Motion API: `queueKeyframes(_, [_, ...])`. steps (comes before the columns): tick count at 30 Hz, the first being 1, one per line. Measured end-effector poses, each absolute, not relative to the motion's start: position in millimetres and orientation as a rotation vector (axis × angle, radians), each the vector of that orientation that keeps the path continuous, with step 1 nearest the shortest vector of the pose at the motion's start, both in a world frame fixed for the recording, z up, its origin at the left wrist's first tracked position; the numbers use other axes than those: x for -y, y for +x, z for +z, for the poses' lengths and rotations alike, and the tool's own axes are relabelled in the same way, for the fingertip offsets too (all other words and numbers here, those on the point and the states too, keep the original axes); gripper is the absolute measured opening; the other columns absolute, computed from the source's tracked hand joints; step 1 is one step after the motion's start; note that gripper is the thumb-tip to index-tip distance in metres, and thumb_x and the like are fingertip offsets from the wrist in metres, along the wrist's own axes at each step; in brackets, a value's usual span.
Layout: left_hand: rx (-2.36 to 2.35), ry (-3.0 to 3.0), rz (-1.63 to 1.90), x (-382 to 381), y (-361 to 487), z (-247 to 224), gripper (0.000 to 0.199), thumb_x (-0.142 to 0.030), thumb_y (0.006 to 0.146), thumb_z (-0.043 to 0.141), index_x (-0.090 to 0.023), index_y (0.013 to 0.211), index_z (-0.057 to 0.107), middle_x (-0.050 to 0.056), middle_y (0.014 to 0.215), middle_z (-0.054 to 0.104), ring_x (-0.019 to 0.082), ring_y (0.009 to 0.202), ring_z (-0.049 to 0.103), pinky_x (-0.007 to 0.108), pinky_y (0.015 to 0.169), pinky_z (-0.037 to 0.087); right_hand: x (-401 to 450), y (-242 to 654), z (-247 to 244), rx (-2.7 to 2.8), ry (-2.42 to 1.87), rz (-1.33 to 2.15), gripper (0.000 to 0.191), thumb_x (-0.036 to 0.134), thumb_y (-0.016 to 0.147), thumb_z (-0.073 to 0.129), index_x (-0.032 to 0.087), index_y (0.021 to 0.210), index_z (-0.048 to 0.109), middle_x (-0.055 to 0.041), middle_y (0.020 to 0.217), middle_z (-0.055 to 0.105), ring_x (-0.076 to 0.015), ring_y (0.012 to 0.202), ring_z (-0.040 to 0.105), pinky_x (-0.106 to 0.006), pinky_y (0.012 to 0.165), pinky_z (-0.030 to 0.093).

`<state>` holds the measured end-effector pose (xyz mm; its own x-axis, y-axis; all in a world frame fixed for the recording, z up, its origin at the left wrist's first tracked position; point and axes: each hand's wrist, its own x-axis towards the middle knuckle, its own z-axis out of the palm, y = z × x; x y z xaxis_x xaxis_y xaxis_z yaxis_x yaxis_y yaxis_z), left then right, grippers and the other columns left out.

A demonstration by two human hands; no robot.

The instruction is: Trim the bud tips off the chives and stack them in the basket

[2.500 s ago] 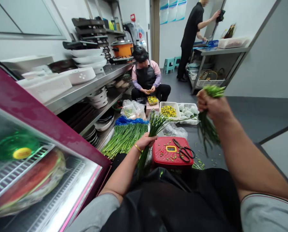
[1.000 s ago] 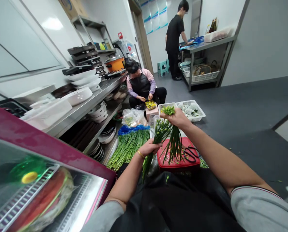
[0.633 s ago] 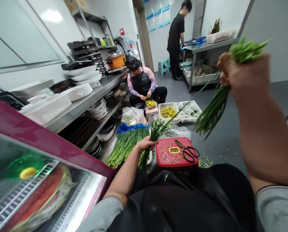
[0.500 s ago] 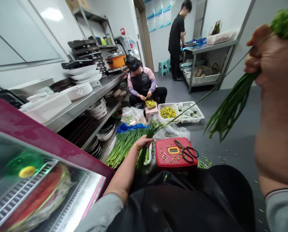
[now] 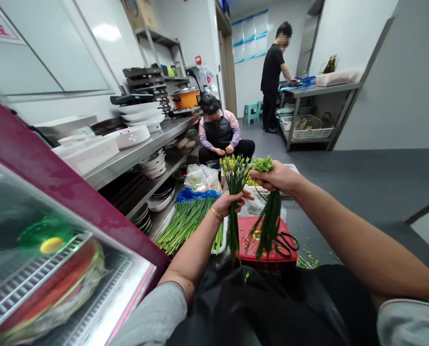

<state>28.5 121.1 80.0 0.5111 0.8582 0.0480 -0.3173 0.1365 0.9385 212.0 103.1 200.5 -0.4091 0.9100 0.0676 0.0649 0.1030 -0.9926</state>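
Observation:
My left hand (image 5: 230,203) is closed around the middle of an upright bunch of flowering garlic chives (image 5: 236,175), with some fingers loosely extended. Close beside it, my right hand (image 5: 281,177) grips another bunch of flowering chives (image 5: 270,226) just below the buds, and its stems hang down. The two bunches are nearly level in front of me. More long chives (image 5: 190,222) lie in a white tray on the left. Below my right hand, black-handled scissors (image 5: 287,244) rest on a red box lid (image 5: 246,250), partly hidden by the hanging stems.
A person (image 5: 219,129) crouches ahead, hands on small yellow pieces. Another person (image 5: 274,77) stands at a steel table (image 5: 322,89). A steel shelf (image 5: 167,137) with dishes runs along the left; a glass-fronted fridge (image 5: 70,269) is near me. Cut bits (image 5: 308,261) litter the floor.
My right hand has come in from the far upper right to beside my left hand, still holding its bunch. The long stem that stretched between the hands is gone from that span.

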Motion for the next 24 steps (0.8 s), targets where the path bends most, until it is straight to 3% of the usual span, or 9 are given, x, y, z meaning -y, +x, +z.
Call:
queueKeyframes(4, [-0.530, 1.137, 0.810, -104.8, 31.2, 79.1, 0.051, -0.046, 0.062, 0.077, -0.008, 0.091, 0.062, 0.011, 0.072, 0.068, 0.007, 0.047, 0.043, 0.018, 0.037, 0.028, -115.5, 201.0, 197.6, 1.456, -0.902, 1.422, 0.038, 0.037, 0.061, 0.081, 0.012, 0.063, 0.052, 0.0038, 0.046, 0.048, -0.0009, 0.033, 0.032, -0.015, 0.029, 0.020])
queueKeyframes(8, [-0.542, 1.110, 0.889, -99.8, 24.8, 72.0, 0.046, -0.047, 0.063, 0.076, -0.010, 0.085, 0.059, -0.002, 0.048, 0.052, 0.006, 0.040, 0.038, 0.017, 0.036, 0.026, -120.7, 197.4, 196.2, 1.417, -0.860, 1.498, 0.037, 0.035, 0.060, 0.081, 0.013, 0.065, 0.052, 0.0033, 0.049, 0.050, -0.0007, 0.033, 0.033, -0.014, 0.029, 0.020])
queueKeyframes(11, [-0.597, 1.079, 1.037, -109.2, 12.7, 71.4, 0.042, -0.045, 0.063, 0.077, -0.013, 0.077, 0.055, -0.007, 0.045, 0.044, 0.004, 0.038, 0.034, 0.017, 0.035, 0.024, -113.3, 195.1, 195.2, 1.482, -0.857, 1.534, 0.038, 0.037, 0.058, 0.082, 0.012, 0.065, 0.054, 0.0024, 0.050, 0.053, -0.0006, 0.032, 0.033, -0.015, 0.028, 0.020])
queueKeyframes(16, [-0.694, 1.134, 1.246, -130.0, -5.2, 76.8, 0.044, -0.046, 0.059, 0.078, -0.012, 0.075, 0.055, 0.001, 0.065, 0.059, 0.005, 0.046, 0.042, 0.018, 0.037, 0.028, -88.4, 187.4, 198.4, 1.676, -0.792, 1.629, 0.037, 0.037, 0.057, 0.082, 0.013, 0.067, 0.056, 0.0009, 0.051, 0.057, -0.0010, 0.033, 0.033, -0.015, 0.028, 0.020])
queueKeyframes(24, [-0.502, 1.165, 0.886, -104.6, 12.6, 67.4, 0.050, -0.054, 0.061, 0.073, -0.009, 0.080, 0.061, 0.011, 0.063, 0.067, 0.011, 0.041, 0.052, 0.022, 0.038, 0.030, -102.2, 187.3, 204.7, 1.559, -0.794, 1.548, 0.037, 0.035, 0.057, 0.082, 0.011, 0.069, 0.057, -0.0007, 0.053, 0.058, -0.0008, 0.034, 0.032, -0.015, 0.029, 0.019])
